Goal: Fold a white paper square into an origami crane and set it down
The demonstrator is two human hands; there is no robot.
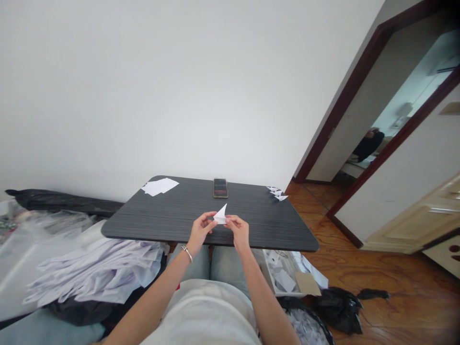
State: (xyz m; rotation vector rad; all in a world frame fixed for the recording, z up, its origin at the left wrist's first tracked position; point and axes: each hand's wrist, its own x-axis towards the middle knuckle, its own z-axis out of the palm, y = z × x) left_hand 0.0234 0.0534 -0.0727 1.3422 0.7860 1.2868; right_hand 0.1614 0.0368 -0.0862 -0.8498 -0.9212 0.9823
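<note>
A small piece of folded white paper, with one sharp point rising up, is held above the near part of the dark table. My left hand pinches its left side between thumb and fingers. On the right side, my right hand grips the lower edge in the same way. Loose white paper sheets lie at the table's far left corner. Several small folded paper pieces with pointed tips stand in a row at the far right corner.
A phone lies at the table's back edge by the wall. Piled white cloth sits left of the table. On the right are a box with papers, a black plastic bag on the wooden floor and a bag of paper scraps.
</note>
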